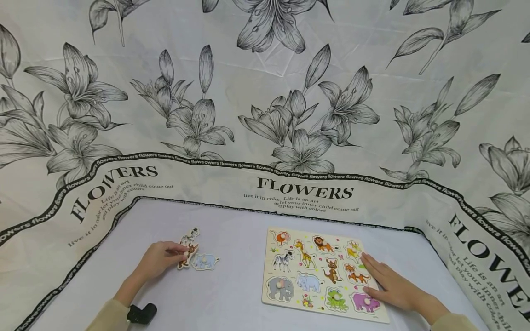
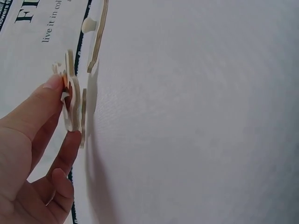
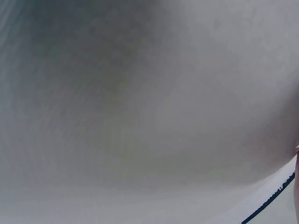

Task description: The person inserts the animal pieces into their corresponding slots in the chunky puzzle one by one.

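My left hand (image 1: 165,257) pinches a kangaroo puzzle piece (image 1: 190,250) between thumb and fingers; the left wrist view shows this kangaroo piece (image 2: 71,105) nearly edge-on, tilted up over the cloth. Behind it is a zebra piece (image 1: 191,233), partly covered, and a pale blue rhino piece (image 1: 204,261) lies just right of it. On the right sits the wooden puzzle board (image 1: 267,257) with animal pictures. My right hand (image 1: 391,287) lies along its right edge, fingers extended over the rim beside the yellow animal and the purple hippo (image 1: 365,302).
A white cloth (image 1: 223,299) covers the table. Curtain-like fabric with printed lilies (image 1: 304,149) rises behind and at both sides. A small black device (image 1: 142,314) sits by the left wrist. The right wrist view holds mostly blurred pale cloth (image 3: 149,140).
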`<action>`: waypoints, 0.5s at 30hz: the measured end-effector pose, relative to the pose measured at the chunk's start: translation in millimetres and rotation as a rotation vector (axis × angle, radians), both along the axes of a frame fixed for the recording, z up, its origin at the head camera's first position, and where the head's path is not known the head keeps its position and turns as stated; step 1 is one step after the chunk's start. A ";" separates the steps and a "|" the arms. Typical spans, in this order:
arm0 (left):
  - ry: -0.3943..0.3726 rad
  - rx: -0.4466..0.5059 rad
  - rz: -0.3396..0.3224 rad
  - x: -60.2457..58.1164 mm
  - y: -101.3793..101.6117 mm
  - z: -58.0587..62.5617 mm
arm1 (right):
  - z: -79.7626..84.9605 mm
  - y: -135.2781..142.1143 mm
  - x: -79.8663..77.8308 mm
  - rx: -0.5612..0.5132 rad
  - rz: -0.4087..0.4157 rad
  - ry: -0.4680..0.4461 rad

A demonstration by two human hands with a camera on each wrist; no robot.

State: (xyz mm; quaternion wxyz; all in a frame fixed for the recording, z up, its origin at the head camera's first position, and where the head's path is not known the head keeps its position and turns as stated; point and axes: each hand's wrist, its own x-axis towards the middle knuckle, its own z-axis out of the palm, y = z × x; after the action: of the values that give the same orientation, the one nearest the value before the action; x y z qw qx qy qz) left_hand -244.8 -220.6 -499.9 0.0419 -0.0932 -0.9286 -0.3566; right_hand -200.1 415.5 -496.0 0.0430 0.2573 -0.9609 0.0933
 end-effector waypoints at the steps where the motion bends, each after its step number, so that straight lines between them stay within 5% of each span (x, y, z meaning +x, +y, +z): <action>1: 0.007 -0.001 0.001 0.4 -0.1 0.4 | -0.1 0.0 0.0 0.001 0.001 0.003; 15: 0.117 0.030 -0.028 2.1 4.4 5.6 | -0.9 0.4 0.3 -0.003 0.003 -0.005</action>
State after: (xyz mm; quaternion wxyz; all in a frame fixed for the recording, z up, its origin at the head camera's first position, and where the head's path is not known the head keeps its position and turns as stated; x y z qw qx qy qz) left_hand -242.8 -216.3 -494.3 0.0925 -0.1265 -0.9177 -0.3650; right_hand -199.8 415.9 -496.9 0.0410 0.2583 -0.9605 0.0954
